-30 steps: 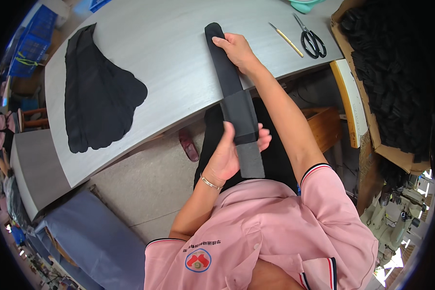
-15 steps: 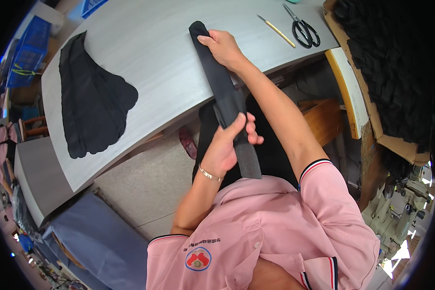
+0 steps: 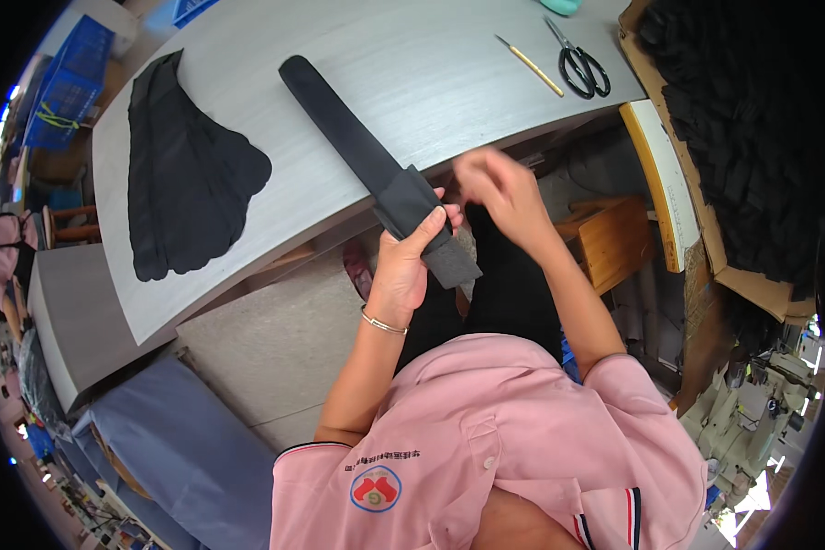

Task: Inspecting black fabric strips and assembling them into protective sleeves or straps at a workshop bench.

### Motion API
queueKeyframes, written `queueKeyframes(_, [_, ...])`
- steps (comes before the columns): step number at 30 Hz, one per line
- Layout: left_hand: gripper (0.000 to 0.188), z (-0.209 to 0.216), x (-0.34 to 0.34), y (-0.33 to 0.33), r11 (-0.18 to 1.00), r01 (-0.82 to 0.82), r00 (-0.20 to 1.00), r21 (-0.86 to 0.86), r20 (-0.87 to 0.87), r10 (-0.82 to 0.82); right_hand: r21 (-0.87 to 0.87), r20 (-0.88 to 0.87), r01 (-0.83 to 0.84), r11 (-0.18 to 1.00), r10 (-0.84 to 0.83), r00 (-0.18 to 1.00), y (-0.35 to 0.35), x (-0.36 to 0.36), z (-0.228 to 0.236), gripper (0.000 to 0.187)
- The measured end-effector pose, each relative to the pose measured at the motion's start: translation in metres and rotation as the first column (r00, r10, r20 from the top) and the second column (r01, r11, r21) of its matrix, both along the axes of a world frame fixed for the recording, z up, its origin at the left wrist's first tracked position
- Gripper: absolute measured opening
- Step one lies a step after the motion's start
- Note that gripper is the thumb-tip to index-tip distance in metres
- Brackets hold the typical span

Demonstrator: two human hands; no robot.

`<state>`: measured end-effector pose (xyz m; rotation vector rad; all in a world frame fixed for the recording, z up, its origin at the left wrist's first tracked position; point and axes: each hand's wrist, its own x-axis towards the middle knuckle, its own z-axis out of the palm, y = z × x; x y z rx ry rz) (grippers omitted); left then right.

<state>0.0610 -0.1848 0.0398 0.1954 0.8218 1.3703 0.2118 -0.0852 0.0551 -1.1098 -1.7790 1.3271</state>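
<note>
Strip (image 3: 339, 119) slants over table (image 3: 247, 101), near end gripped in left hand (image 3: 407, 255), thumb on top. Wider band (image 3: 405, 196) is in place by the grip, fastening unclear; grey end (image 3: 455, 265) is exposed. Right hand (image 3: 509, 194) is apart, half curled, blurred; cannot tell if holding anything. Strip is apart from stack (image 3: 188, 174); work on it looks unfinished

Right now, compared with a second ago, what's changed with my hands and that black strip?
Your right hand has let go of the far part of the black strip and drawn back toward you; it is blurred. The strip's far end has swung to the left. Unchanged: your left hand still grips the near part, and the black fabric pieces, scissors and yellow-handled tool lie where they were.
</note>
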Motion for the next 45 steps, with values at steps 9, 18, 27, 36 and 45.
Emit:
queueKeyframes(9, [0.035,-0.008,0.032,-0.001,0.994,-0.083,0.996,-0.074,0.007,0.084,0.024,0.274,0.037,0.999,-0.043,0.961,-0.077,0.037,0.018,0.019])
queueKeyframes(18, [0.037,-0.006,0.035,-0.004,1.000,-0.007,0.995,0.001,0.095,0.007,-0.859,-0.419,-0.233,0.455,-0.365,0.831,-0.083,0.038,-0.026,0.015])
queueKeyframes(27, [0.043,-0.009,0.015,0.002,0.998,-0.023,0.991,-0.054,0.132,0.030,-0.600,-0.099,-0.069,0.797,0.013,0.995,-0.076,0.041,-0.007,0.025])
queueKeyframes(36, [0.032,0.000,0.025,0.016,0.996,0.032,0.988,-0.085,0.153,-0.018,-0.176,0.056,0.025,0.984,-0.015,0.998,0.065,-0.044,0.017,0.046])
queueKeyframes(45, [0.026,0.001,0.030,0.028,0.997,0.065,0.976,0.034,0.207,-0.071,0.251,0.527,-0.122,0.960,-0.030,0.849,0.106,-0.112,-0.020,0.047])
